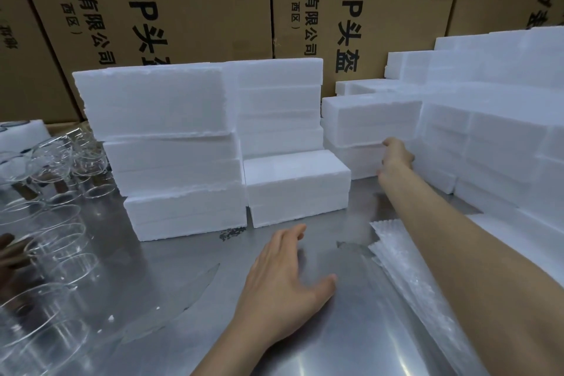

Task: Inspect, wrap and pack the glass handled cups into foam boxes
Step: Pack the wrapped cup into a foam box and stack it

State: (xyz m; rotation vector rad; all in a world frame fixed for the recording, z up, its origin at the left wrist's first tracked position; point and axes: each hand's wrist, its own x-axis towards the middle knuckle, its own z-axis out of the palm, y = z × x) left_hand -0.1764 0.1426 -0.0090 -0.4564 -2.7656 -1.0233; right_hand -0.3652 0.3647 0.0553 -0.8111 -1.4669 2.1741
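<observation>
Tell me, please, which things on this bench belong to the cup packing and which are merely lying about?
Job:
- glass cups
- foam boxes
- wrapping sheets
- right hand, reaching to a foam box
- left hand, open above the metal table

Lying about:
- cardboard cartons behind
- foam crumbs

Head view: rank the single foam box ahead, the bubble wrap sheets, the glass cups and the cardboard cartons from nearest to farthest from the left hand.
From the left hand:
1. Bubble wrap sheets, just right; foam box, just ahead: too close to call.
2. Glass cups, far left.
3. Cardboard cartons, against the back.
</observation>
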